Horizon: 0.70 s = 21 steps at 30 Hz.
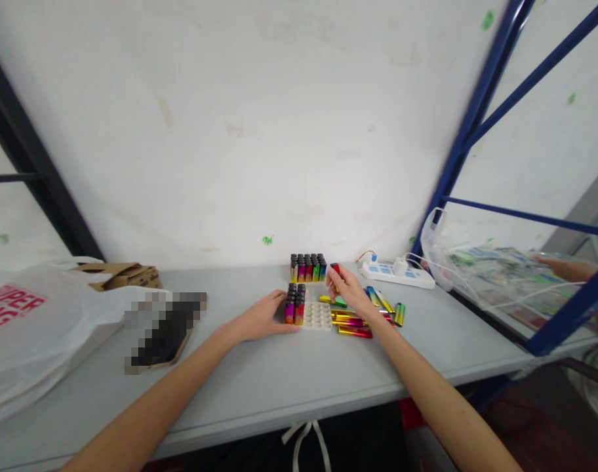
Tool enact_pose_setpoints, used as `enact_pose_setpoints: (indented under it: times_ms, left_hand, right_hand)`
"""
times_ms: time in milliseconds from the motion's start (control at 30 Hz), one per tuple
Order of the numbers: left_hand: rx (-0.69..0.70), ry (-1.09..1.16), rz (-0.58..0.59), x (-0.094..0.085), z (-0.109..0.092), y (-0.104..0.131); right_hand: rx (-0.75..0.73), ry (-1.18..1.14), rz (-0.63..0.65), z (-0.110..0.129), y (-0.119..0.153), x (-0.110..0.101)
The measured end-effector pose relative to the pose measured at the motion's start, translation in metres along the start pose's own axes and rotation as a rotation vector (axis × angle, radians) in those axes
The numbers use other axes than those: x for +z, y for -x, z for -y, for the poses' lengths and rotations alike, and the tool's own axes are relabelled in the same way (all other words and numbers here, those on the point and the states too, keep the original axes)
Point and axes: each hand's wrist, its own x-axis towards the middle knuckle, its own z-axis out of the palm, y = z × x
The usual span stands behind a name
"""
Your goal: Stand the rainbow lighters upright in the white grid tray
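Observation:
My left hand (pixel 262 316) is wrapped round the left end of a white tray (pixel 317 316) with round holes, its thumb along the front edge. Several shiny multicoloured lighters (pixel 294 313) with black tops stand upright in the tray's left part, beside that hand. Pinched in my right hand (pixel 345 288) is a lighter (pixel 335 268), red at its upper end and mostly hidden by the fingers. Below and right of this hand, loose gold, red, green and blue lighters (pixel 355 332) lie on the table. A block of upright lighters (pixel 307 269) stands behind the tray.
On the right lies a white power strip (pixel 400 274) with plugs and cords. At left are a blurred-out dark phone-like object (pixel 166 331), a white plastic bag (pixel 58 341) and brown cardboard (pixel 126 274). Blue metal posts (pixel 456 154) border the grey table (pixel 259 387). Another person's hand (pixel 564 267) shows far right.

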Motion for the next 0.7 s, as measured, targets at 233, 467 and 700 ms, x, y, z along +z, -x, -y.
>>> enact_pose_setpoints:
  times_ms: [233,467,700]
  left_hand:
    - [0.02,0.027,-0.006,-0.002,0.002,0.001]
    - [0.03,0.041,0.035,-0.009,0.003,0.001]
    - [0.024,0.052,0.047,-0.011,0.002,0.001]
  right_hand:
    - [0.154,-0.112,0.004,0.001,0.002,0.013]
    - [0.081,0.205,-0.093,0.001,0.004,0.017]
    - [0.063,0.263,-0.143,-0.002,0.003,0.02]
